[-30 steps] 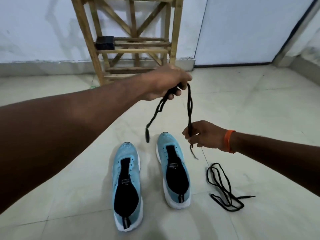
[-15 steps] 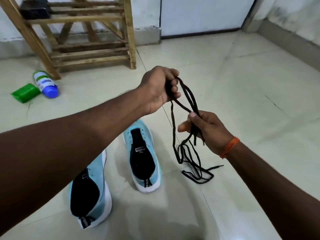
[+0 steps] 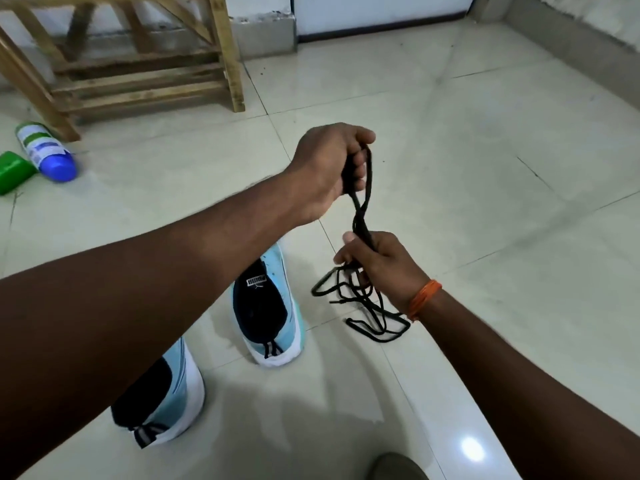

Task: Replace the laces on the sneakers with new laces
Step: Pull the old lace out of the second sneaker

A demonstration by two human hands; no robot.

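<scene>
Two light-blue sneakers with black insides and no laces stand on the tiled floor: one (image 3: 266,306) at centre, the other (image 3: 162,396) nearer and left, partly hidden by my left forearm. My left hand (image 3: 329,171) grips the upper part of a black lace (image 3: 362,209) in its fist. My right hand (image 3: 381,265), with an orange band at the wrist, grips the same lace lower down. Below my right hand a second black lace (image 3: 374,323) lies in loose loops on the floor; the held lace's ends mix with it.
A wooden rack (image 3: 138,71) stands at the back left. Left of the sneakers a white bottle with a blue cap (image 3: 45,150) lies on the floor beside a green object (image 3: 12,171). A white door (image 3: 381,12) is at the back. Something dark (image 3: 394,467) shows at the bottom edge.
My head has tipped down and turned right, so the sneakers slid left in view. Both hands have come closer together, gathering the held lace shorter above the lace on the floor.
</scene>
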